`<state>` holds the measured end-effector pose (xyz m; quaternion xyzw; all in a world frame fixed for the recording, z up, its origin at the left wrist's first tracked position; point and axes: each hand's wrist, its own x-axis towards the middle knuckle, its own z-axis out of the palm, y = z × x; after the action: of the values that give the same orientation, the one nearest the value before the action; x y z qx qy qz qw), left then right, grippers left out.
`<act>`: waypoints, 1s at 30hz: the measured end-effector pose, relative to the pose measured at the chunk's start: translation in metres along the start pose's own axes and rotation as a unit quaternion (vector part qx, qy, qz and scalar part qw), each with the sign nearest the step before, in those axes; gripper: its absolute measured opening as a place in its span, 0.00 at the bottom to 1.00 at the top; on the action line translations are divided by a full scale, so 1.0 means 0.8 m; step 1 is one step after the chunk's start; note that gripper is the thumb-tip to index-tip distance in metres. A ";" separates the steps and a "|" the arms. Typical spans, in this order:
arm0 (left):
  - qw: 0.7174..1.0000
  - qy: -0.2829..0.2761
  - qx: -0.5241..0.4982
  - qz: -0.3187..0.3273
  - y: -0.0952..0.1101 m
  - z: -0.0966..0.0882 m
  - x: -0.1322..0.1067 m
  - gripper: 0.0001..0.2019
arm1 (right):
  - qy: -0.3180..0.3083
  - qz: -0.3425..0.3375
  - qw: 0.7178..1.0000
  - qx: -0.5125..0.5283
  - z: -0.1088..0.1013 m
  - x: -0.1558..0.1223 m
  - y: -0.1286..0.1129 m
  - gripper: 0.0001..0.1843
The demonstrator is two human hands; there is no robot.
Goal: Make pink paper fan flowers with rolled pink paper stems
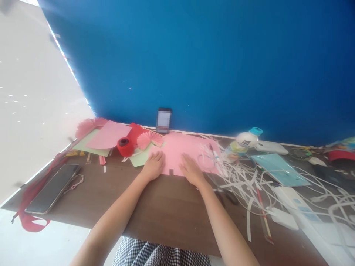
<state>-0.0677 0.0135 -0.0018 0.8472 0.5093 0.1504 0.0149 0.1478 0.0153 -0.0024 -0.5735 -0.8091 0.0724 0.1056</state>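
A pink paper sheet [180,149] lies flat on the brown table [166,207] in front of me. My left hand [153,166] rests on its near left corner, fingers stretched out flat. My right hand [191,169] presses the sheet's near edge a little to the right, fingers also flat and spread. Neither hand holds anything. Just behind the sheet lie a folded pink paper fan [149,139] and a red tape roll [124,146].
A phone [164,120] leans against the blue wall. Another phone [52,188] lies at the left on a red strap. Pink and green sheets [107,136] sit back left. White paper strips [249,181], a glue bottle [244,142], a teal booklet [280,169] and cables crowd the right.
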 end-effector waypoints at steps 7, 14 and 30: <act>0.988 0.075 -0.130 -0.019 0.016 -0.008 0.005 0.20 | 0.049 0.011 0.999 0.013 -0.003 0.000 -0.004 0.26; 0.909 0.104 -0.383 -0.126 0.033 0.013 0.010 0.18 | 0.085 0.061 0.992 0.074 -0.001 -0.002 -0.018 0.25; 0.847 0.081 -0.502 -0.153 0.021 0.016 0.017 0.10 | 0.077 -0.059 0.983 0.153 -0.007 -0.008 -0.037 0.20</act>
<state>-0.0435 0.0187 -0.0081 0.6202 0.4873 0.4493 0.4196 0.1246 -0.0007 0.0094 -0.5057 -0.8104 0.1445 0.2582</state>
